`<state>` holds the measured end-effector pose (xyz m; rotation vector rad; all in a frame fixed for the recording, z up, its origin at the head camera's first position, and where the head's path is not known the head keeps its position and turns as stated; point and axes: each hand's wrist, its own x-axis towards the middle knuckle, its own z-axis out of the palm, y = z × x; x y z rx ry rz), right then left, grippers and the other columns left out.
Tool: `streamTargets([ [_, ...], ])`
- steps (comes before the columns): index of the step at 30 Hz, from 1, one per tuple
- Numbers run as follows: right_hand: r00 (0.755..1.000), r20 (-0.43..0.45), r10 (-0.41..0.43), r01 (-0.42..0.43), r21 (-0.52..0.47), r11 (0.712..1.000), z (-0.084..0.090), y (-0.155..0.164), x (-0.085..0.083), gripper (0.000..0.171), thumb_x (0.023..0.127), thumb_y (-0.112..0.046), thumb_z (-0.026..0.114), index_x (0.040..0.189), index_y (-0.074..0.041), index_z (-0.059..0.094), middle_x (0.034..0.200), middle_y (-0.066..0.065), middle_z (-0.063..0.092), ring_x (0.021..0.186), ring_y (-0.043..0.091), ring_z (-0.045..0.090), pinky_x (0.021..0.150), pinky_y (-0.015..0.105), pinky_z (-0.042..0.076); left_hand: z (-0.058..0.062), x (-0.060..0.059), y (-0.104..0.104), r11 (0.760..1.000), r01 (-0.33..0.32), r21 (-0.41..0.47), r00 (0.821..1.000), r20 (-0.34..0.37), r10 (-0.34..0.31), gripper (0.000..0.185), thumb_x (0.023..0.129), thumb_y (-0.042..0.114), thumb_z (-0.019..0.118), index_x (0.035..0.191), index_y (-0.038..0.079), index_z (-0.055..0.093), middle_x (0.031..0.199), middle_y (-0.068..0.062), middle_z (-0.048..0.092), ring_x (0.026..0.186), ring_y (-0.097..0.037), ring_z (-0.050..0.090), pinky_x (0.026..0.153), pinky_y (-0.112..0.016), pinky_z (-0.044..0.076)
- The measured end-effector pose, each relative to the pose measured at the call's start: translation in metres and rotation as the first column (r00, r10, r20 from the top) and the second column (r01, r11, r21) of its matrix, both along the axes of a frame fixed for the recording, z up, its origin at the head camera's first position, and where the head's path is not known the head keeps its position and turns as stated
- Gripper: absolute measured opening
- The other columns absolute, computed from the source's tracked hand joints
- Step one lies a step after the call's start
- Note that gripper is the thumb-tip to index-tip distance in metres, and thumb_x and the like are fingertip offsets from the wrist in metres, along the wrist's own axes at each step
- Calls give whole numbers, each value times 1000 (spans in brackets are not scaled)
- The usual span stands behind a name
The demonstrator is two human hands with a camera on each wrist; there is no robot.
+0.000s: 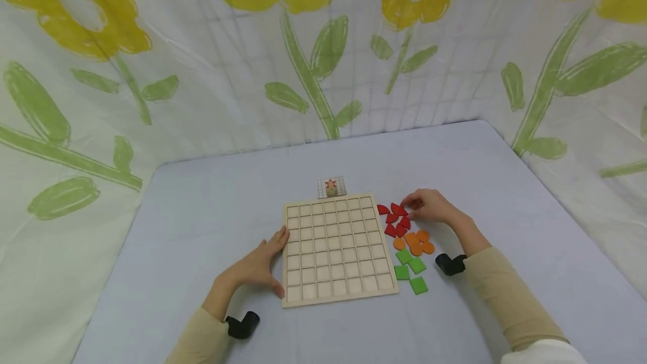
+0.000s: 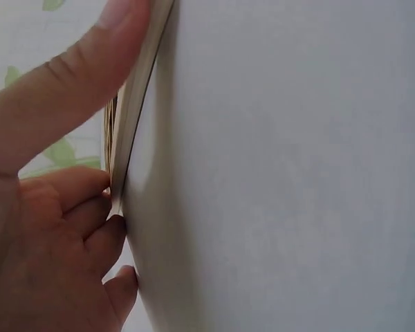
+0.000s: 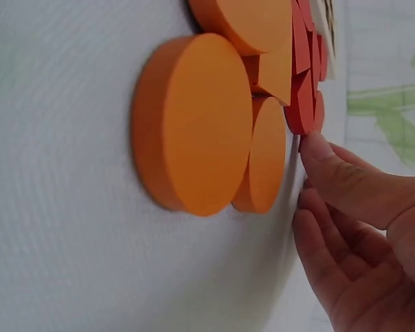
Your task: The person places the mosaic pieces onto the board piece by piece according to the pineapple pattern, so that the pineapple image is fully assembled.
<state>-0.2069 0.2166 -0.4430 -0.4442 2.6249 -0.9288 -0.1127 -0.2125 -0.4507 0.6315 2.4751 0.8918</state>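
Left hand [image 1: 258, 265] lies flat against the left edge of the wooden grid board [image 1: 336, 249], fingers straight along the edge, holding nothing, just bracing. Right hand [image 1: 429, 206] is at the far end of the red pieces [image 1: 395, 219], fingertips [image 3: 318, 149] touching the edge of one red piece; fingers loosely curled, and I can't tell whether it is a pinch or only contact. Board cells all look empty. Pieces sit just right of the board on the table [image 1: 505, 184]: red furthest from the person, orange discs [image 1: 415, 242] in the middle, green squares [image 1: 410, 271] nearest. Pattern card [image 1: 331, 187] lies just beyond the board's far edge. My read on doing this well: take one red piece by its edges and lift it straight off so the touching neighbours don't scatter, keep the left hand braced so the board doesn't slide, check the card before choosing a cell. Head view gives the whole layout and the card; neither wrist view does. Right wrist view shows the fingertip contact and how thick the pieces are. Left wrist view shows the board's thin edge against the fingers [image 2: 69, 90], nothing else.
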Motion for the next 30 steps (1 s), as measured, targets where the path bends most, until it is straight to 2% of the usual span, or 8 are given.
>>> streamTargets([
  [7, 1000, 0, -14, 14, 6, 1000, 0, 0, -5, 23, 86, -1, 70, 108, 4, 68, 101, 15, 64, 90, 29, 56, 87, 45, 52, 0, 0, 3, 1000, 2, -2, 1000, -5, -2, 130, 54, 23, 94, 150, -12, 12, 158, -27, 3, 144, -43, 8, 115, -59, 4],
  [14, 999, -45, 26, -26, -7, 1000, 1, 2, -8, 17, 85, -1, 71, 101, 4, 68, 95, 13, 66, 85, 26, 59, 83, 44, 54, 2, -1, 5, 1000, -3, -8, 1000, 0, 3, 129, 55, 23, 94, 149, -12, 13, 158, -27, 4, 144, -43, 9, 115, -59, 4],
  [20, 995, -80, 57, -55, 33, 998, -1, 2, -9, 16, 88, -2, 67, 102, 5, 68, 94, 11, 66, 85, 25, 58, 83, 43, 54, 2, -1, 4, 1000, -12, -7, 1000, -5, 12, 130, 54, 22, 94, 149, -12, 12, 157, -28, 4, 144, -43, 9, 114, -60, 4],
  [24, 993, -110, 43, -38, 49, 998, -1, 1, -7, 19, 88, -2, 67, 105, 7, 67, 92, 11, 68, 84, 25, 61, 83, 42, 55, 0, 1, 2, 1000, -13, 4, 1000, 0, 13, 131, 53, 22, 93, 150, -11, 11, 157, -28, 3, 144, -44, 9, 114, -60, 3],
  [30, 984, -178, 12, -13, -3, 1000, 4, -3, -3, 23, 87, -2, 68, 107, 9, 67, 92, 14, 71, 83, 26, 65, 77, 41, 57, -1, 2, 2, 1000, -12, 10, 1000, -14, 12, 132, 53, 23, 93, 150, -12, 11, 157, -28, 4, 144, -44, 10, 114, -61, 3],
])
